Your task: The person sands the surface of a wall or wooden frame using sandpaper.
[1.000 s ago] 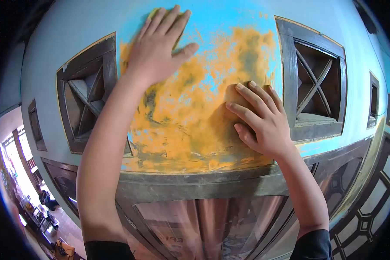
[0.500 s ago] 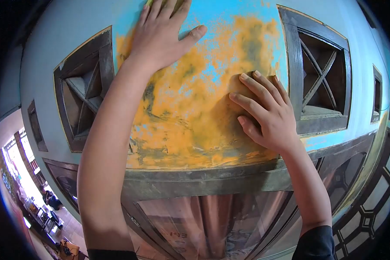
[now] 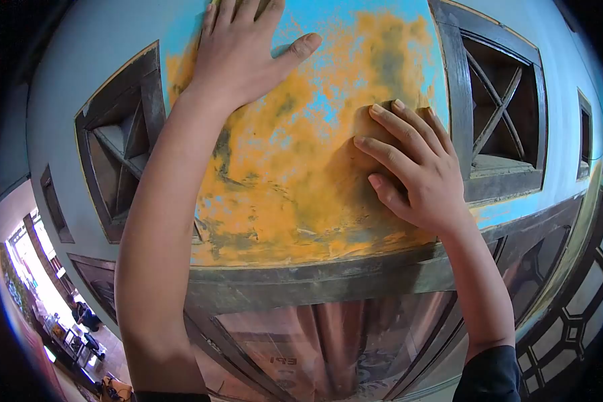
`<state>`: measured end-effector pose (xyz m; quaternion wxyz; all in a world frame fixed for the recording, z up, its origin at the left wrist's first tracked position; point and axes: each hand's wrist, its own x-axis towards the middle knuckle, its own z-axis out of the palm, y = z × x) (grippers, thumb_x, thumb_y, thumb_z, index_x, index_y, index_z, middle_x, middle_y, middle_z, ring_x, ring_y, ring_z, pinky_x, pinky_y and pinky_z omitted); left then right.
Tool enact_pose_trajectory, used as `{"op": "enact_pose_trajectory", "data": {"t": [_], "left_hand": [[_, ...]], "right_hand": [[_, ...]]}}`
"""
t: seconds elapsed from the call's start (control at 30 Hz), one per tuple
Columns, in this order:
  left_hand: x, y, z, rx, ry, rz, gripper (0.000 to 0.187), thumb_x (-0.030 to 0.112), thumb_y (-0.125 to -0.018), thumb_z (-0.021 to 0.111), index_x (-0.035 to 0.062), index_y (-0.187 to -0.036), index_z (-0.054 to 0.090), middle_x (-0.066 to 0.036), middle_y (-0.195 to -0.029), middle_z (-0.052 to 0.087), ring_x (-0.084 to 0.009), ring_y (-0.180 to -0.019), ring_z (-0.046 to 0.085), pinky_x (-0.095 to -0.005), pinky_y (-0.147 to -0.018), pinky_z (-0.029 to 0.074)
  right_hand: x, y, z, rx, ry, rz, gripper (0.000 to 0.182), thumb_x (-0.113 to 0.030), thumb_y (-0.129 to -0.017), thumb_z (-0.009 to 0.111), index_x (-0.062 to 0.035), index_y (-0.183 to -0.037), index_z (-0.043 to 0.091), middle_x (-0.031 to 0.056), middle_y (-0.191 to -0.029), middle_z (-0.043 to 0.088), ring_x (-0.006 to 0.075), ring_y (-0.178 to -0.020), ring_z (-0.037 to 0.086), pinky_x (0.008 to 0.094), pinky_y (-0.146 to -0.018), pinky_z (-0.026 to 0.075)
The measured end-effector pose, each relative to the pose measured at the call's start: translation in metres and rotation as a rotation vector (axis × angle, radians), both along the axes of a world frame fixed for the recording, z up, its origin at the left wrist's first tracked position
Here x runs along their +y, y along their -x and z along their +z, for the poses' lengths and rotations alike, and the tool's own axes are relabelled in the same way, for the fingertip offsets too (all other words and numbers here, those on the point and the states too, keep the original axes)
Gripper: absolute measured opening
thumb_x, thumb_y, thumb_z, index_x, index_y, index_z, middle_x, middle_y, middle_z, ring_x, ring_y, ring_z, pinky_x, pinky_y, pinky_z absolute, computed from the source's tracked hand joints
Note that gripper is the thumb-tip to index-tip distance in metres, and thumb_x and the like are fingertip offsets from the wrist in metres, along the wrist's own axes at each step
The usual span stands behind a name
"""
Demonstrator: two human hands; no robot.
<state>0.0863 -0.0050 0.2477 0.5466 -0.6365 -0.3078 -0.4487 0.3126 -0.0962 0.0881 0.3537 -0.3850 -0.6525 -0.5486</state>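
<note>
My left hand point(image 3: 238, 57) reaches up to the top of the painted wall panel point(image 3: 281, 167), fingers stretched upward and thumb out to the right. The frame's top edge cuts off its fingertips, where a sliver of something yellow-green shows beneath them; I cannot make out what it is. Lower on the right, my right hand point(image 3: 419, 161) rests against the same panel with its fingers spread, holding nothing. The panel is bright blue with worn-looking orange-yellow filler or paint and dark smudges over most of it.
Dark framed vents with crossed bars flank the panel, one on the left point(image 3: 124, 144) and one on the right point(image 3: 499, 107). Below runs a dark wooden beam point(image 3: 315, 281) over a glazed part point(image 3: 335, 342) with curtains behind. At far left, a bright doorway point(image 3: 40, 268) shows a room beyond.
My left hand sits slightly higher and further left in view, and the yellow-green thing under its fingertips shows less. My right hand stays almost in place on the panel. The view has shifted slightly.
</note>
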Motion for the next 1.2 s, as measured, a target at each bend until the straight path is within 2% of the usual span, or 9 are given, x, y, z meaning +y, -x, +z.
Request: {"op": "enact_pose_trajectory", "data": {"t": [0.43,0.53,0.73,0.87,0.97,1.0,1.1,1.17,1.2], "left_hand": [[-0.016,-0.009,-0.017,-0.042,0.018,-0.049,0.089,0.069,-0.096,0.041,0.008,-0.159,0.023,-0.019,-0.165,0.017,-0.0405,-0.153,0.008,-0.0527,-0.125,0.008],[0.004,-0.006,-0.01,0.05,-0.049,-0.126,0.091,0.071,-0.096,0.04,0.0077,-0.159,0.023,-0.02,-0.165,0.016,-0.0417,-0.153,0.008,-0.0533,-0.125,0.006],[-0.001,-0.01,-0.019,0.018,-0.01,-0.079,0.095,0.075,-0.095,0.035,0.0068,-0.159,0.021,-0.02,-0.166,0.014,-0.0432,-0.153,0.005,-0.055,-0.125,0.004],[-0.003,-0.022,-0.033,0.024,0.022,0.004,0.101,0.082,-0.091,0.027,0.0087,-0.16,0.016,-0.019,-0.167,0.009,-0.0421,-0.153,0.002,-0.0564,-0.124,0.0],[0.021,-0.021,-0.038,0.066,-0.133,-0.076,0.101,0.082,-0.091,0.025,0.0088,-0.16,0.016,-0.02,-0.167,0.009,-0.0428,-0.153,0.002,-0.0568,-0.124,0.0],[-0.008,-0.025,-0.044,0.06,0.058,-0.062,0.101,0.082,-0.091,0.025,0.009,-0.16,0.017,-0.021,-0.166,0.01,-0.044,-0.153,0.002,-0.0577,-0.124,0.0],[0.003,-0.026,-0.048,0.075,-0.047,-0.11,0.102,0.083,-0.09,0.025,0.0092,-0.16,0.017,-0.021,-0.166,0.01,-0.0445,-0.152,0.003,-0.0582,-0.123,-0.001],[-0.003,-0.027,-0.055,0.086,0.027,-0.091,0.1,0.082,-0.091,0.024,0.0095,-0.16,0.017,-0.021,-0.166,0.01,-0.0449,-0.152,0.002,-0.0588,-0.123,-0.001],[-0.012,-0.027,-0.06,0.094,0.064,-0.083,0.1,0.081,-0.091,0.024,0.0097,-0.161,0.017,-0.021,-0.166,0.01,-0.0451,-0.152,0.002,-0.059,-0.123,-0.001]], "right_hand": [[0.004,0.015,-0.005,0.092,-0.023,-0.01,0.041,-0.035,-0.088,0.067,-0.0244,-0.127,0.063,0.004,-0.148,0.05,0.0298,-0.14,0.043,0.0555,-0.119,0.028],[0.004,0.016,-0.007,0.096,-0.026,-0.007,0.041,-0.039,-0.089,0.065,-0.0231,-0.127,0.063,0.0051,-0.148,0.05,0.0309,-0.141,0.042,0.0558,-0.119,0.027],[0.005,0.015,-0.007,0.088,-0.039,-0.015,0.045,-0.048,-0.093,0.058,-0.0214,-0.129,0.063,0.0066,-0.147,0.051,0.0324,-0.141,0.041,0.0561,-0.119,0.026],[0.006,0.014,-0.007,0.083,-0.042,-0.002,0.047,-0.051,-0.095,0.055,-0.0213,-0.13,0.062,0.0072,-0.147,0.051,0.033,-0.141,0.041,0.0552,-0.119,0.027],[0.007,0.01,-0.008,0.105,-0.052,0.035,0.05,-0.053,-0.095,0.053,-0.0204,-0.133,0.061,0.0104,-0.147,0.05,0.0354,-0.14,0.043,0.0546,-0.118,0.028],[0.008,0.007,-0.008,0.115,-0.065,0.087,0.052,-0.054,-0.096,0.051,-0.0197,-0.134,0.061,0.0125,-0.148,0.049,0.0366,-0.139,0.044,0.0544,-0.117,0.029],[0.014,-0.002,-0.01,0.145,-0.106,0.243,0.058,-0.059,-0.098,0.044,-0.0176,-0.136,0.059,0.0184,-0.151,0.045,0.0399,-0.137,0.045,0.054,-0.115,0.032],[0.018,-0.005,-0.01,0.164,-0.13,0.35,0.063,-0.062,-0.099,0.04,-0.016,-0.137,0.058,0.0218,-0.153,0.042,0.0416,-0.137,0.046,0.0538,-0.113,0.033],[0.017,-0.008,-0.011,0.155,-0.115,0.314,0.069,-0.066,-0.1,0.035,-0.0138,-0.139,0.056,0.0234,-0.154,0.039,0.0428,-0.137,0.045,0.052,-0.112,0.036]]}}
